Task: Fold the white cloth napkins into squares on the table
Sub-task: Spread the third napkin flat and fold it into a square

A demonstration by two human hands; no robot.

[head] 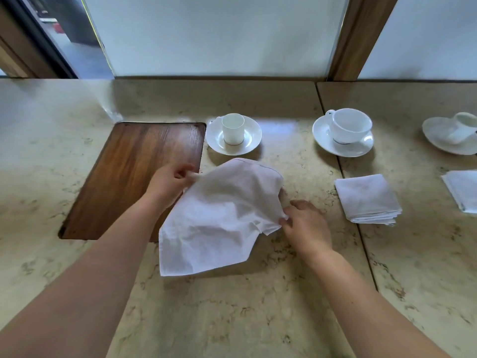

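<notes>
Fingers: the left hand (169,183) pinches one corner of the unfolded napkin (219,218) between thumb and curled fingers; the right hand (305,226) nips the opposite corner with its fingertips (284,221), the other fingers loosely spread.
Napkin in hand: rumpled and partly lifted, sagging between the two grips, its lower corner trailing on the table (232,319) towards the near edge; its left side overlaps the right edge of the wooden tray (129,171).
Finished work: a stack of folded napkins (367,200) sits well to the right, near the seam where the next table slab begins; another folded pile (462,189) lies on that slab at the frame's right edge.
Crockery: a small cup on a saucer (233,134) stands just beyond the napkin towards the far edge; a wider cup and saucer (344,131) lie further right, and a third set (451,135) is blurred at the far right.
Stage: by my guess, opening the cloth flat before the first fold.
Risk, crockery: a flick to shake it out could catch the small cup, which stands close behind the raised edge.
Risk, fold: laying it half across the tray rim would leave a ridge underneath and a crooked crease.
Risk, grip: both holds are light pinches, so a corner may slip.
Writing: none readable; only a thin dark line along the napkin's hem.
</notes>
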